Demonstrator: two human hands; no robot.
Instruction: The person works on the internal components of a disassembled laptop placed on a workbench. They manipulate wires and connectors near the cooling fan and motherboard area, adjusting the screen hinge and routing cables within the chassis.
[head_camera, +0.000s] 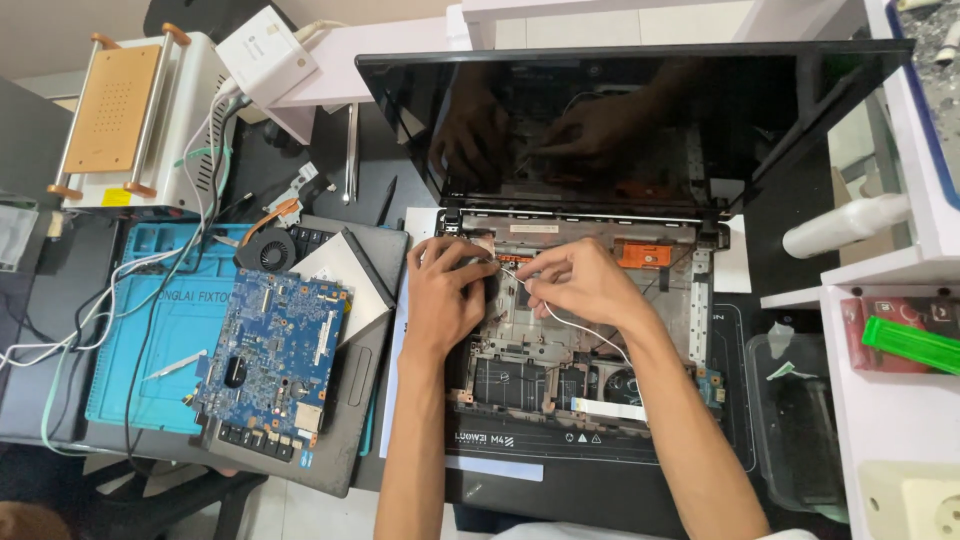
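An opened laptop base (660, 330) lies in front of me with its dark screen (620, 110) tilted up behind. My left hand (447, 290) presses down on the upper left of the bare chassis, fingers curled on a dark part. My right hand (578, 283) pinches a thin white cable (580, 335) that runs down across the chassis toward a round fan opening (622, 383). Both hands are close together near the hinge area.
A blue motherboard (272, 355) rests on a removed grey keyboard cover (345, 400) at left, with a fan (268, 248) and blue work mat (150, 340) beside it. A white heating machine (130, 115) stands far left. White shelves (890, 400) and a dark plastic tray (800, 420) are at right.
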